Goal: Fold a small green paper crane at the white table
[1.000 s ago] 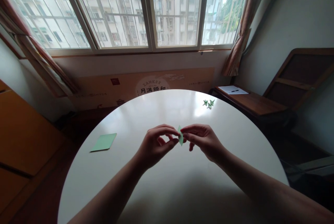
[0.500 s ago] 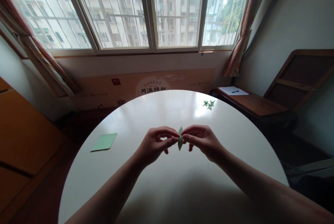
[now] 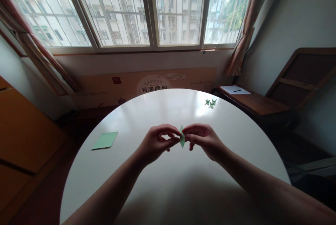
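Note:
A small piece of folded green paper (image 3: 182, 141) stands upright between my hands, pointed at its top and bottom. My left hand (image 3: 159, 142) pinches its left side with thumb and fingertips. From the right, my right hand (image 3: 203, 138) grips the same paper, thumb in front and fingers behind. Both hands are held above the middle of the white round table (image 3: 168, 190). The fingertips hide part of the folds.
At the left lies green square paper (image 3: 105, 140). Several small folded green paper pieces (image 3: 211, 103) rest near the table's far right edge. Beyond it, a wooden chair (image 3: 262, 104) bears a white sheet (image 3: 235, 90) with a pen. A barred window (image 3: 175, 11) is behind.
The folded paper has turned slightly between my fingertips, and its front face shows broader. Both hands keep their pinch in nearly the same place. The whole view has shifted a little.

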A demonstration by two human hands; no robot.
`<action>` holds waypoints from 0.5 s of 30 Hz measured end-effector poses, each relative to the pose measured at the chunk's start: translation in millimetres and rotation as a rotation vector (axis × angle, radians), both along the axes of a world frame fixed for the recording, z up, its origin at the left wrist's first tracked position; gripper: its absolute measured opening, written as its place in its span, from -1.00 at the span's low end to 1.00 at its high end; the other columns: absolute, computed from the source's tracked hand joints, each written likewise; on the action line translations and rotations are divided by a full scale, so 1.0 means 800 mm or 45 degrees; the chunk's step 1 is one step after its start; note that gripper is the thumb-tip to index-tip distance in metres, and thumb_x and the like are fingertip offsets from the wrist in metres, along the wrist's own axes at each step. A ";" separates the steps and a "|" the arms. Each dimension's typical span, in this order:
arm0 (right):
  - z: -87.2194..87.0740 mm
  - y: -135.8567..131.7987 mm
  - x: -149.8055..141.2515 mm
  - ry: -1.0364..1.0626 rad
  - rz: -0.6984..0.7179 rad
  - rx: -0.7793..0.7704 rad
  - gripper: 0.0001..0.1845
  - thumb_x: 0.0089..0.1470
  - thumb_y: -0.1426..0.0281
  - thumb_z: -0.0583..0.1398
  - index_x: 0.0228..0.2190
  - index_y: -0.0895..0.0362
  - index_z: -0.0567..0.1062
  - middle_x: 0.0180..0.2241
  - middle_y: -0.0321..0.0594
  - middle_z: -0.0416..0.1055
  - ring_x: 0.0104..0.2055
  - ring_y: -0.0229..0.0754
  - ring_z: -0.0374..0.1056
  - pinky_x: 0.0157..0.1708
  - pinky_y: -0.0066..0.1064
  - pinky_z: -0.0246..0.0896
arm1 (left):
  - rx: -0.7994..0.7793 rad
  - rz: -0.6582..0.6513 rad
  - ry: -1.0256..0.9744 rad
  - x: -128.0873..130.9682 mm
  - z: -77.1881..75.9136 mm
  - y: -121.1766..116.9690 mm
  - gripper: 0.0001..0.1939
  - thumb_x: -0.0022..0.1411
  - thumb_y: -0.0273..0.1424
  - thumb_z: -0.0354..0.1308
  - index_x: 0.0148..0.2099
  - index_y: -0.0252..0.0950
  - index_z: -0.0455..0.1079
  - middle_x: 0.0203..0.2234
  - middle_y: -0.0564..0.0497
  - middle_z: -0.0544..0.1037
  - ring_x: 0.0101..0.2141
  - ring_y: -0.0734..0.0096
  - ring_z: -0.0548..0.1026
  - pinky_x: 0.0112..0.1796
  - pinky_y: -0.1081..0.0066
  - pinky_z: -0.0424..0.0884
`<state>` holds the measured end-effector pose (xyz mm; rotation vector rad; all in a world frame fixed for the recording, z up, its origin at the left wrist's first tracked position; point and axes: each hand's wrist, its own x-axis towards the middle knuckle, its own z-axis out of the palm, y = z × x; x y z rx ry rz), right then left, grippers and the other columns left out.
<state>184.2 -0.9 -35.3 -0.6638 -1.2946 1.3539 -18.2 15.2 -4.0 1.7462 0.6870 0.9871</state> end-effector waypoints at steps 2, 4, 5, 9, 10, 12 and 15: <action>0.001 0.000 -0.001 -0.018 -0.010 0.001 -0.78 -0.10 0.34 0.45 -0.34 0.14 0.67 -0.41 -0.15 0.59 -0.42 -0.17 0.45 -0.59 -0.48 0.37 | -0.003 -0.004 0.007 0.000 0.002 -0.001 -0.92 0.15 -0.43 0.32 -0.27 -0.32 0.57 -0.31 -0.08 0.56 -0.38 0.38 0.50 -0.59 0.59 0.43; 0.002 -0.001 -0.001 -0.035 -0.015 0.012 -0.78 -0.10 0.32 0.45 -0.35 0.15 0.66 -0.42 -0.15 0.58 -0.43 -0.18 0.45 -0.60 -0.47 0.37 | -0.011 -0.020 0.013 -0.001 0.002 -0.001 -0.92 0.16 -0.43 0.32 -0.27 -0.32 0.57 -0.31 -0.08 0.56 -0.38 0.39 0.49 -0.58 0.58 0.44; 0.002 -0.001 -0.001 -0.040 -0.017 0.017 -0.77 -0.09 0.32 0.45 -0.35 0.15 0.66 -0.43 -0.16 0.58 -0.44 -0.18 0.45 -0.60 -0.47 0.37 | -0.013 -0.029 0.016 -0.001 0.002 -0.001 -0.92 0.16 -0.43 0.32 -0.27 -0.32 0.57 -0.31 -0.08 0.56 -0.39 0.40 0.49 -0.58 0.58 0.44; 0.002 0.000 0.000 -0.052 -0.008 0.028 -0.78 -0.07 0.32 0.44 -0.35 0.17 0.65 -0.43 -0.15 0.58 -0.45 -0.20 0.44 -0.59 -0.47 0.37 | -0.012 -0.053 0.019 -0.003 0.001 0.000 -0.91 0.15 -0.43 0.33 -0.26 -0.31 0.59 -0.29 -0.08 0.55 -0.39 0.41 0.48 -0.58 0.59 0.44; 0.002 0.000 0.000 -0.054 -0.003 0.032 -0.78 -0.07 0.32 0.44 -0.36 0.17 0.65 -0.42 -0.14 0.58 -0.45 -0.21 0.44 -0.59 -0.47 0.38 | -0.009 -0.060 0.019 -0.004 0.000 0.001 -0.90 0.15 -0.42 0.34 -0.25 -0.31 0.59 -0.29 -0.08 0.55 -0.39 0.41 0.48 -0.57 0.59 0.44; 0.002 0.000 0.001 -0.055 0.001 0.041 -0.79 -0.05 0.32 0.43 -0.36 0.17 0.65 -0.42 -0.14 0.58 -0.45 -0.21 0.44 -0.58 -0.47 0.38 | -0.012 -0.077 0.025 -0.004 0.000 0.001 -0.89 0.14 -0.42 0.35 -0.24 -0.30 0.60 -0.28 -0.08 0.55 -0.38 0.42 0.48 -0.57 0.59 0.43; 0.001 0.000 0.002 -0.053 -0.011 0.055 -0.80 -0.05 0.32 0.43 -0.37 0.17 0.64 -0.43 -0.16 0.57 -0.45 -0.21 0.44 -0.57 -0.48 0.38 | -0.021 -0.093 0.030 -0.004 0.000 0.000 -0.87 0.13 -0.41 0.36 -0.23 -0.30 0.60 -0.27 -0.09 0.55 -0.38 0.41 0.48 -0.58 0.59 0.43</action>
